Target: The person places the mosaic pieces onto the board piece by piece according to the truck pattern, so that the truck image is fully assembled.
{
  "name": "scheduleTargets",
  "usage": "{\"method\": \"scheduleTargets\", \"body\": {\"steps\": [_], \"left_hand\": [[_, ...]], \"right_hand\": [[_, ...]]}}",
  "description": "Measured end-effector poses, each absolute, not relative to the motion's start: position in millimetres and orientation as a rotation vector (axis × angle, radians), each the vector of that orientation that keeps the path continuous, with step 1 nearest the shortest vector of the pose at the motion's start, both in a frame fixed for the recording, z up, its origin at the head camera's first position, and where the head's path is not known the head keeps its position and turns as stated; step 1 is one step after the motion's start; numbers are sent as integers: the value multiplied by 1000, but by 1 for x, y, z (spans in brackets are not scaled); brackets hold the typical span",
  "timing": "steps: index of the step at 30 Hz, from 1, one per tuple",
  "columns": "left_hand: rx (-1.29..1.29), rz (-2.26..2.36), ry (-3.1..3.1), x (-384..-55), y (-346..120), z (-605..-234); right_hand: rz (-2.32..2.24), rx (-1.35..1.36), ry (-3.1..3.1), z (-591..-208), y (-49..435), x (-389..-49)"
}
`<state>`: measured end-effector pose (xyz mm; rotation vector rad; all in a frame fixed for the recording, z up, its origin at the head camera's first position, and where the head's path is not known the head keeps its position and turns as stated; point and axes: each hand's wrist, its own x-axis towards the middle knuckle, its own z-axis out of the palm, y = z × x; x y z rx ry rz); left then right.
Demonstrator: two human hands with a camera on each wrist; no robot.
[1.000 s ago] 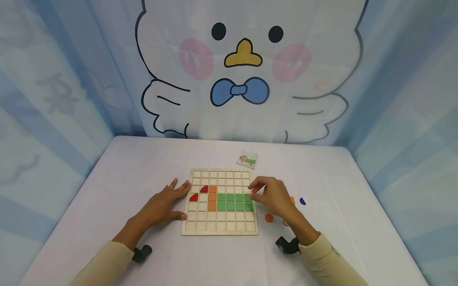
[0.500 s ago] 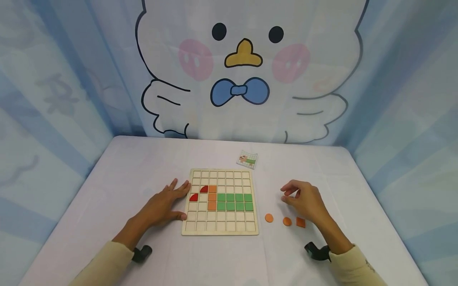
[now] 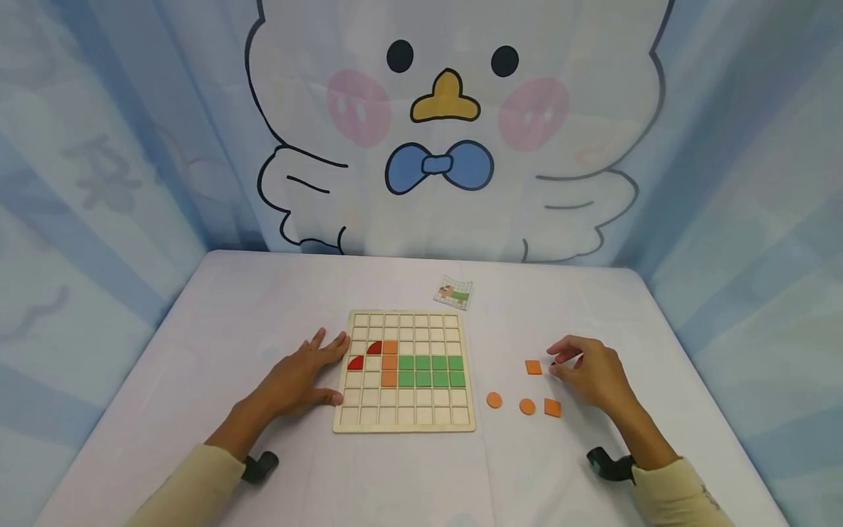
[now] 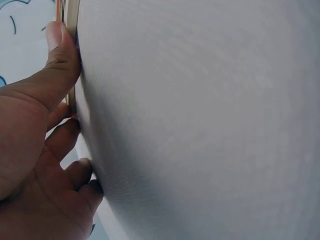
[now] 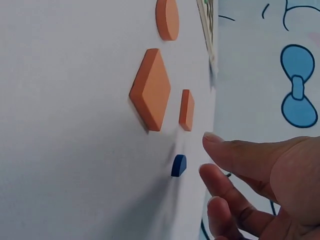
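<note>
My left hand (image 3: pixel 299 379) rests at the left edge of the wooden grid board (image 3: pixel 408 418), fingers spread. In the left wrist view its thumb (image 4: pixel 62 57) lies along the board's side. On the board are several green squares (image 3: pixel 431 371), a column of orange squares (image 3: pixel 390 364) and two red quarter-round pieces (image 3: pixel 375 348). My right hand (image 3: pixel 593 372) hovers right of the board with thumb and fingertips apart, holding nothing. Closest to those fingertips, in the right wrist view, a blue half-round piece (image 5: pixel 179 165) lies on the table.
Loose orange pieces lie right of the board: one square (image 3: pixel 533 367) beside my right hand, another square (image 3: pixel 552 408) nearer me, and two discs (image 3: pixel 494 400). A small pattern card (image 3: pixel 454 292) lies behind the board. A printed curtain (image 3: pixel 435 219) hangs beyond the table's far edge.
My right hand has moved right, from the board's right edge to the blue half-round piece, uncovering the green squares and loose orange pieces. The left hand has stayed in place.
</note>
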<state>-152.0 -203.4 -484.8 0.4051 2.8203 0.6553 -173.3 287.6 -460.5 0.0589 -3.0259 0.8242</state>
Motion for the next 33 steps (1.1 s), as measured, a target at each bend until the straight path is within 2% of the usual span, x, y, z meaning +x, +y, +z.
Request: {"method": "scheduleTargets", "body": {"steps": [21,33], "left_hand": [[411,672,2823,-152,-204,-486],[420,675,2829,-152,-205,-488]], "right_hand": [[764,42,-3092,-471,298,-180],[834,95,-3006,-462,282,-178]]}}
